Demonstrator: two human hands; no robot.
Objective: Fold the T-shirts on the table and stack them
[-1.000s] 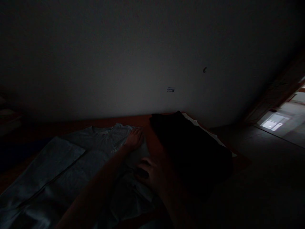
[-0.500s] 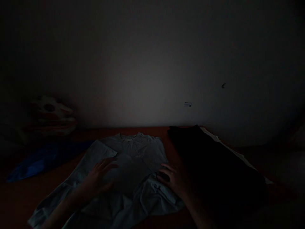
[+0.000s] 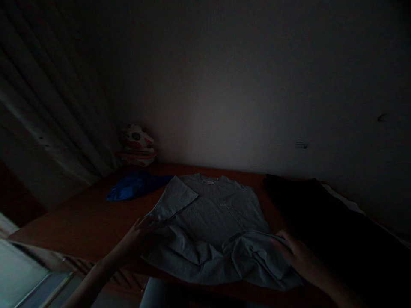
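A grey T-shirt [image 3: 208, 214] lies on the brown wooden surface, its collar toward the wall and its lower part bunched in folds near the front edge. At the shirt's left side, my left hand [image 3: 141, 233] is closed on the cloth below the sleeve; deep shadow covers part of its fingers. My right hand [image 3: 290, 248] pinches the bunched fabric at the lower right, thumb on top. The left sleeve lies across the shirt's body.
Dark folded cloth [image 3: 314, 218] lies to the right, with a pale cloth edge [image 3: 345, 201] behind it. A blue cloth or bag [image 3: 131, 186] and a cow-like plush figure [image 3: 136, 139] are at the back left. A curtain [image 3: 58, 98] hangs left; the wall [image 3: 224, 119] stands behind.
My view has swung left and shows more of the surface. Both hands, earlier spread above the shirt, have moved out to its sides and closed on it. The shirt's lower left has been drawn in.
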